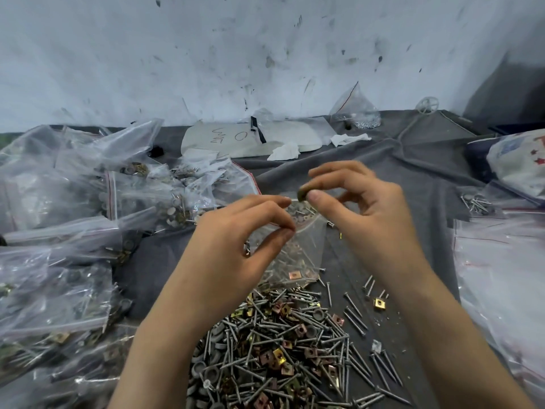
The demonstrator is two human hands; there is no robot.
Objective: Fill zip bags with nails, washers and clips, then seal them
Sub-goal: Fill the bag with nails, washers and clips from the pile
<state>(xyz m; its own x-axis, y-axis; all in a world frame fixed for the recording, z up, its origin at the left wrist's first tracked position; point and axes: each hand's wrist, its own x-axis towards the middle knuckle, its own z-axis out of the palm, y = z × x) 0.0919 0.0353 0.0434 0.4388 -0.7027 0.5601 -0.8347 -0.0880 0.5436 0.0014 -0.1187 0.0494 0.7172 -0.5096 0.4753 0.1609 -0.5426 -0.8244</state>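
Observation:
My left hand [236,231] pinches the rim of a small clear zip bag [298,252] and holds it up with its mouth open; washers, nails and a copper clip show inside. Just above the bag's mouth, my right hand [362,202] pinches a brass-coloured clip [302,194] between thumb and fingers. Below the bag lies a loose pile of nails, grey washers and square clips [277,343] on the grey cloth.
Several filled zip bags [88,202] are heaped on the left. Flat unfilled zip bags [501,261] lie at the right edge. A white pad [250,140], tissues and a bag of small metal parts [358,113] sit at the back by the wall. Stray nails [356,317] lie right of the pile.

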